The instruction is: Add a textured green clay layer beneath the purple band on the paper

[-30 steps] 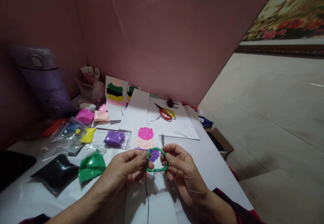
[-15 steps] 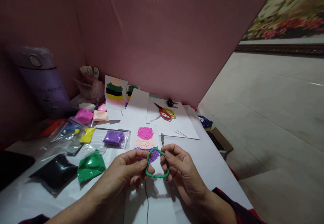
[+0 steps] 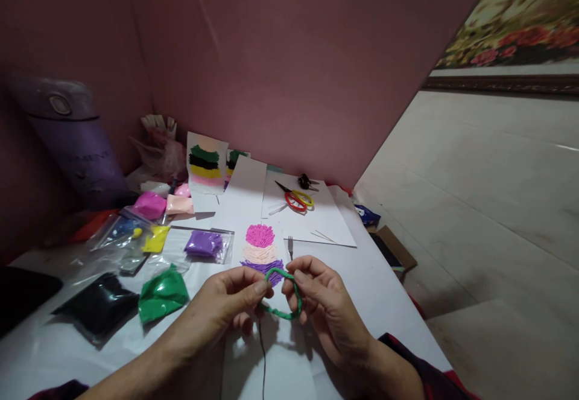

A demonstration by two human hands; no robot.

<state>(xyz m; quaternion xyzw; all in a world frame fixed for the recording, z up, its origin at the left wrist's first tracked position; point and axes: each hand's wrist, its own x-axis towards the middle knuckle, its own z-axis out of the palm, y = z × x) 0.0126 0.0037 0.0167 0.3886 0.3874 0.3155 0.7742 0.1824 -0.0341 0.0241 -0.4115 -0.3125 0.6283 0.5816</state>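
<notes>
From the head camera, you've got both hands up over the white strip (image 3: 292, 370), and they're sharing one green strand (image 3: 283, 315). It's bent into a loop in front of your fingertips, just below the purple patch (image 3: 274, 264) and overlapping its lower part from this angle. Your left hand (image 3: 235, 297) has thumb and fingertips pinched together on the left side of the loop. Your right hand (image 3: 332, 306) is pinching too, thumb against fingers at the upper right, with the strand curving down beside the fingers. Can't really tell where the strand's ends are, your fingers cover bits of it.

Past your hands, the peach patch (image 3: 259, 254) sits right above the purple one, and the magenta patch (image 3: 260, 236) tops the stack. There's a fork (image 3: 290, 244) just beyond your right fingers, and a dark cord (image 3: 263, 358) runs down below your left ones.

Off by your left forearm you've got the green packet (image 3: 163, 296) next to the black packet (image 3: 97, 308), with the purple packet (image 3: 204, 244) and yellow packet (image 3: 156, 239) further back. The red-and-yellow scissors (image 3: 296, 201) lie on white sheets at the back, and a striped card (image 3: 207, 166) is propped up to their left.
</notes>
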